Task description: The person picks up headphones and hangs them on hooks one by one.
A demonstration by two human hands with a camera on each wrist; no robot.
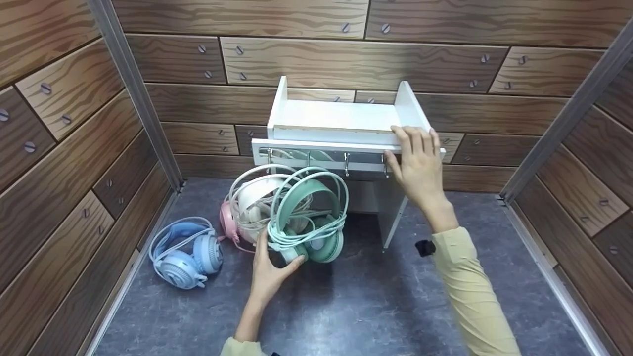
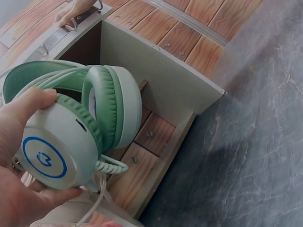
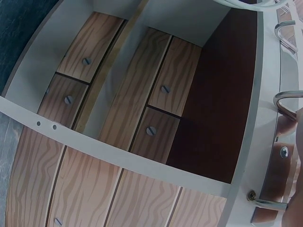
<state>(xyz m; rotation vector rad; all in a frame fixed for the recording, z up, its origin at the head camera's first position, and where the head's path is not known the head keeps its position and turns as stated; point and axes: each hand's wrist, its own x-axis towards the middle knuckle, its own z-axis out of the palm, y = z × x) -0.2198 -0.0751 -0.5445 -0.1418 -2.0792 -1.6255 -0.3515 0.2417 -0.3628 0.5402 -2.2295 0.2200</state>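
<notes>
In the head view, the work looks roughly midway: white headphones (image 1: pixel 262 190) and pink headphones (image 1: pixel 228 220) appear to hang below the 9 o'clock end of the hook rail (image 1: pixel 292 144), though their hold on the hooks (image 1: pixel 346 165) is hidden; the green headphones (image 1: pixel 306 238) are in hand, and the blue headphones (image 1: pixel 185 264) lie on the table (image 1: pixel 366 311) toward 8 o'clock, seemingly left to deal with. The left hand (image 1: pixel 269 274) comes up from 6 o'clock, thumb and fingers spread around a green-padded earcup; the right hand (image 1: pixel 420 165), at 2 o'clock from that headset, has its fingers bent over the white shelf's (image 1: pixel 341 113) front edge, thumb low beside the last hook. In the left wrist view, the left hand reaches in from 9 o'clock and grips the logoed earcup (image 2: pixel 45 158), while at 11 o'clock the right hand clasps the rail. In the right wrist view, three hooks along the 3 o'clock side carry nothing visible; only a sliver of right hand shows at 4 o'clock, so its fingers cannot be judged there.
</notes>
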